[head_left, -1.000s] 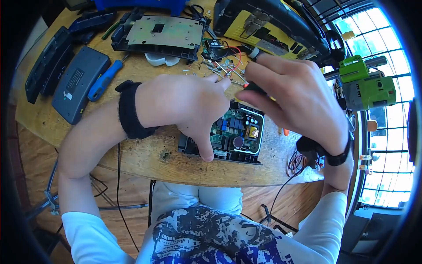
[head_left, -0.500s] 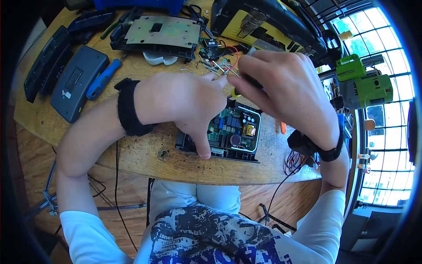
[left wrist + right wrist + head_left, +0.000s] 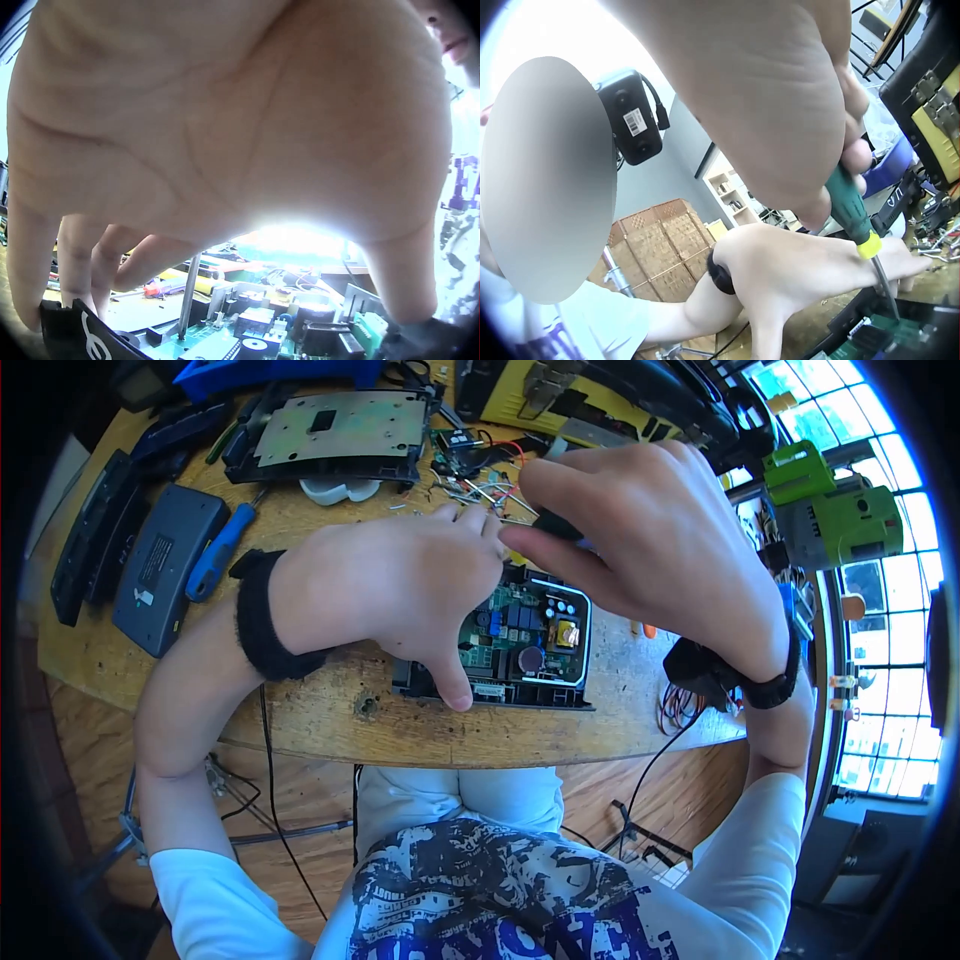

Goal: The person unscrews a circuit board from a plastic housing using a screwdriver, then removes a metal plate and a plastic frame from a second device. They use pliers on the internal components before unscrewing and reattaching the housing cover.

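My right hand (image 3: 660,540) grips the green handle of a screwdriver (image 3: 847,206) with a yellow collar. Its metal shaft points down, with the tip over the green circuit board (image 3: 510,622) along the far side of an electronic unit's black case (image 3: 550,700). In the left wrist view the shaft (image 3: 189,296) stands among the board's components. Spread across the unit's left part is my left hand (image 3: 400,585), its fingers extended toward the far edge and its thumb at the near edge. The left hand hides part of the board.
Beyond the unit lie loose screws and wires (image 3: 490,490) and a metal plate on a black frame (image 3: 345,430). A blue-handled screwdriver (image 3: 222,550) and a grey casing (image 3: 170,565) are at left. A yellow-black toolbox (image 3: 560,405) stands behind; a cable coil (image 3: 680,705) lies at right.
The head view has shifted slightly. My right hand has turned a little about the screwdriver's handle, staying over the unit's far side. My left hand keeps its place across the case.
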Demonstrator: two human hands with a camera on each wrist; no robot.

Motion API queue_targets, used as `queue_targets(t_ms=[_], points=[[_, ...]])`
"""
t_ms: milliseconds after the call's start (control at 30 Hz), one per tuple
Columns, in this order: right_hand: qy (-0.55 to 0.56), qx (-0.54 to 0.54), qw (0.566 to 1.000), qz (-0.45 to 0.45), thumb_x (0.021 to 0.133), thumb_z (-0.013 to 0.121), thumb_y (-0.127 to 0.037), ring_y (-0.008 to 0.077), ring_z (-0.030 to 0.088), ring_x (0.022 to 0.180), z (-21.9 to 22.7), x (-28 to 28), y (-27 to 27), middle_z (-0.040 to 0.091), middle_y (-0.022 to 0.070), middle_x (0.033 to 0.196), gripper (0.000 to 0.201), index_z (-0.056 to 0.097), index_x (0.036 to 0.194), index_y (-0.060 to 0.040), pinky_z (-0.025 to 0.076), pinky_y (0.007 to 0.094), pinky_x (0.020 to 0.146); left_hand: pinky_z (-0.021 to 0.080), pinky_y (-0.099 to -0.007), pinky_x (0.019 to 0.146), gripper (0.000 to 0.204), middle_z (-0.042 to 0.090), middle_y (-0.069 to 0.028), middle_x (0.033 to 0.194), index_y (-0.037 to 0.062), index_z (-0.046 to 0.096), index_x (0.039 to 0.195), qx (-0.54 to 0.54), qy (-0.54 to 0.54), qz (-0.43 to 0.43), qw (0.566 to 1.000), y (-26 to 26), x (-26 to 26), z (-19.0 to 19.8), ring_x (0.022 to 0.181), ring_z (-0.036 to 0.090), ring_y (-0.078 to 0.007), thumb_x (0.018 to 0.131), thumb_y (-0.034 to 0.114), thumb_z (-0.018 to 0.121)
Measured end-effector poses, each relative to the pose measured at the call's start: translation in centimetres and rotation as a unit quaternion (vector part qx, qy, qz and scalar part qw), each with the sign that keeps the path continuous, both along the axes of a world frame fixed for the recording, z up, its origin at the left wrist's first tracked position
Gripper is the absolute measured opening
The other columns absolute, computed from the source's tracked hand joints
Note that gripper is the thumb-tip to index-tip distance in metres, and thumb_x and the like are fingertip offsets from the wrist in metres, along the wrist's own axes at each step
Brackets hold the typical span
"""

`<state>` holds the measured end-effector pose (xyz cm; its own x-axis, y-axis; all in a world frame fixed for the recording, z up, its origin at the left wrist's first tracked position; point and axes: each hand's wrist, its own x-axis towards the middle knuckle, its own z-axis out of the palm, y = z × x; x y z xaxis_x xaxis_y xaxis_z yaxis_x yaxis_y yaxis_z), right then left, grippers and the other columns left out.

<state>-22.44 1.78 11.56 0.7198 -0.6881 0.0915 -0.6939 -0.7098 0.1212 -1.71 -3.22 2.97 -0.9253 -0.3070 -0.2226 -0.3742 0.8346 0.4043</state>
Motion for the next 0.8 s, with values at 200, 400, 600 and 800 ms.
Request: queue_targets(t_ms=[200,400,600,800], points=[[-0.080,-0.044,0.992,0.093,0.084,0.089,-0.027,0.0388,0.072,0.080,-0.7,-0.9,-0.9,0.068,0.0107,0.083,0.038,0.068,0.104,-0.0025,0.057,0.0473,0.071,0.040,-0.0464,0.123,0.123,0.050,-0.0309,0.151,-0.0142,0.051,0.145,-0.004,-0.016,0.018,1.000,0.3,-0.2,1.0,0.145,0.047,-0.0463,0.056,0.052,0.104],[-0.041,0.043,0.991,0.122,0.087,0.071,0.002,0.0359,0.073,0.091,1.8,-1.6,-0.9,0.071,0.0259,0.103,0.019,0.067,0.103,0.0107,0.060,0.0390,0.079,0.043,-0.0473,0.119,0.120,0.059,-0.0317,0.139,-0.0139,0.055,0.141,0.020,-0.026,0.028,0.999,0.5,-0.8,2.3,0.140,0.050,-0.0471,0.055,0.054,0.104],[0.099,0.094,0.989,0.050,0.088,0.079,-0.008,0.0375,0.076,0.089,4.5,-2.0,1.0,0.074,0.0243,0.090,0.026,0.073,0.105,0.0109,0.062,0.0385,0.084,0.045,-0.0464,0.118,0.105,0.059,-0.0279,0.140,-0.0144,0.058,0.136,-0.019,0.079,-0.025,0.996,0.8,-0.2,1.0,0.133,0.055,-0.0443,0.062,0.045,0.102],[0.070,0.082,0.994,0.018,0.087,0.080,-0.008,0.0376,0.076,0.089,3.7,-2.6,1.9,0.074,0.0237,0.089,0.026,0.073,0.104,0.0102,0.061,0.0387,0.084,0.043,-0.0478,0.118,0.122,0.059,-0.0297,0.142,-0.0068,0.050,0.152,0.000,-0.070,0.011,0.998,0.6,-1.5,2.9,0.135,0.055,-0.0466,0.058,0.051,0.102]])
